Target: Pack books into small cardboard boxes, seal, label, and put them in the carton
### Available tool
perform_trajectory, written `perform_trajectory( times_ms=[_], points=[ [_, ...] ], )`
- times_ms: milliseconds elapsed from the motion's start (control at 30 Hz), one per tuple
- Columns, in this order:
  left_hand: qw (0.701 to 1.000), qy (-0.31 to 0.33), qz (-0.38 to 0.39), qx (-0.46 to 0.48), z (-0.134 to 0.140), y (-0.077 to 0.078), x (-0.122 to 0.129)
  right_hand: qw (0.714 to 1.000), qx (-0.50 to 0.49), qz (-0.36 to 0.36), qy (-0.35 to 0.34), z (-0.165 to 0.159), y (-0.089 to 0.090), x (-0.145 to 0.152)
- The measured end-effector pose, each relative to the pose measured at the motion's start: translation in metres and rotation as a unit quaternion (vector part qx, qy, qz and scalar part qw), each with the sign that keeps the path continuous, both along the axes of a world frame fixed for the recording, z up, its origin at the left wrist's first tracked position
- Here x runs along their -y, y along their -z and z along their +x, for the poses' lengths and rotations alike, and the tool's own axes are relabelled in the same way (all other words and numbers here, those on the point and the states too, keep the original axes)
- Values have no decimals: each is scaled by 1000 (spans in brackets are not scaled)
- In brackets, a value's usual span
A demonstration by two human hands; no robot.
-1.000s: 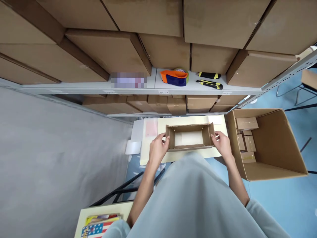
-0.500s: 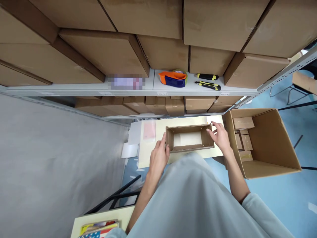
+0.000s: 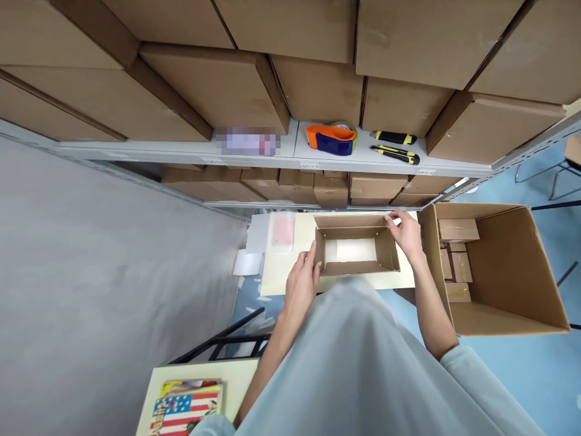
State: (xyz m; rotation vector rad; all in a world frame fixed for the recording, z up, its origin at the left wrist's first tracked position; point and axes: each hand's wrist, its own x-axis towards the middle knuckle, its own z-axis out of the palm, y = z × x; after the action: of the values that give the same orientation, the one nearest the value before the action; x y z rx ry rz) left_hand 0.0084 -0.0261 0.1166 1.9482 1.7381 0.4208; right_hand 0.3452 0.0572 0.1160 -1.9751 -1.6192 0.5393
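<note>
A small open cardboard box rests on the pale table in front of me, and a pale area shows at its bottom. Its far flap is folded outward along the back edge. My left hand holds the left wall near the front corner, fingers along the outside and thumb by the rim. At the far right corner, my right hand pinches the end of that flap between thumb and fingers.
A large open carton with several small boxes stands right of the table. The shelf above bears a tape dispenser, two utility knives and stacked cartons. Magazines lie at lower left.
The box's far flap now lies folded outward, with my right hand at its end, farther back than before. My left hand stays at the left wall. The whole view has shifted slightly.
</note>
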Motion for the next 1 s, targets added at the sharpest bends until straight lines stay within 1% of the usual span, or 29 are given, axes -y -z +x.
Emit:
perform_trajectory(
  times_ms=[100, 200, 300, 433, 533, 600, 667, 767, 867, 933, 1000],
  points=[
    [998, 37, -38, 43, -9, 1, 1, 1000, -27, -6, -1, 6, 4, -3],
    [990, 102, -84, 52, -14, 7, 5, 997, -74, -21, 9, 9, 14, -10],
    [985, 147, -85, 40, -9, 16, 10, 992, -120, -46, 21, 4, 27, -15],
    [986, 149, -70, 35, 1, 20, 11, 986, -150, -72, 24, -8, 40, -10],
    [984, 148, -88, 51, 1, 18, 7, 979, -187, -77, 14, -9, 39, 3],
    [984, 133, -98, 72, -1, 17, 3, 970, -230, -73, 5, -3, 34, 13],
    [987, 92, -88, 94, 1, 18, -2, 970, -236, -57, -1, 4, 28, 23],
    [994, 2, -13, 110, 9, 23, -13, 979, -202, -33, -22, 15, 24, 38],
    [990, -70, 64, 103, 20, 36, -26, 977, -206, -33, -44, 21, 32, 47],
    [988, -91, 76, 101, 24, 47, -32, 975, -211, -47, -57, 22, 43, 50],
    [988, -92, 69, 103, 25, 59, -37, 972, -217, -67, -62, 21, 55, 53]
  ],
)
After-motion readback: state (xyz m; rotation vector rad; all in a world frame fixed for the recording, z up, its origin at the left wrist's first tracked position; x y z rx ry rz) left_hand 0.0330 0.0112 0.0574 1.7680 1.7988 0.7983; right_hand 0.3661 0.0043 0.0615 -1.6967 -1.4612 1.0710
